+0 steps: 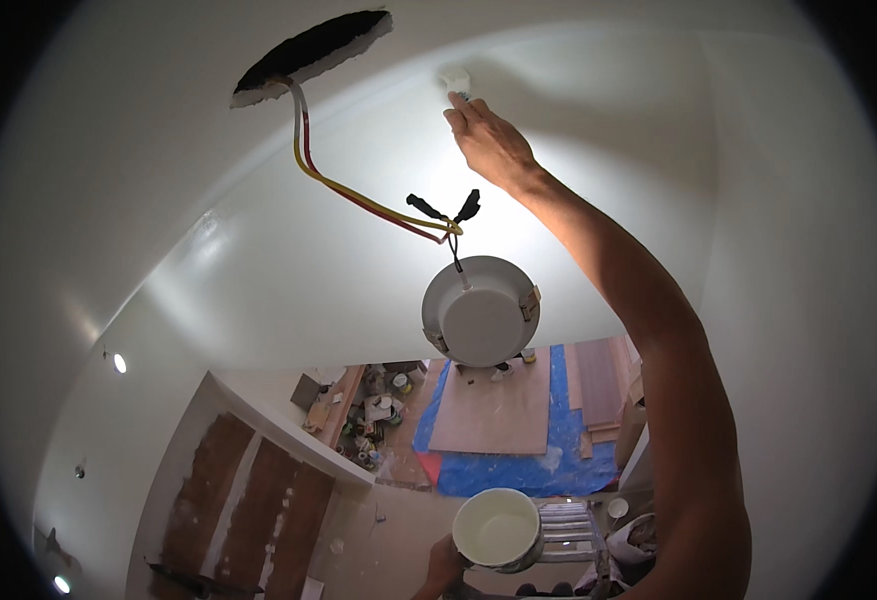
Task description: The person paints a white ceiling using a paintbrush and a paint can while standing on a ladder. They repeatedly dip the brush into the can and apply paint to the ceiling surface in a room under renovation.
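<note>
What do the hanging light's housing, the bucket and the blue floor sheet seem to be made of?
Light housing: painted metal or plastic, matte, going by its even, pale grey surface. Its bronze-toned side clips look like metal.
Bucket: probably smooth plastic, judging by the pale, rounded wall.
Blue floor sheet: likely plastic tarp, from its bright colour and flat lie; finish unclear from here.

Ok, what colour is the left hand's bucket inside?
Bucket: pale off-white inside, in the head view.

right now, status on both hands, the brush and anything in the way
Right hand up, holding brush at wall. Left hand at side of bucket. Light dangling on wires, possibly in the way.
</note>
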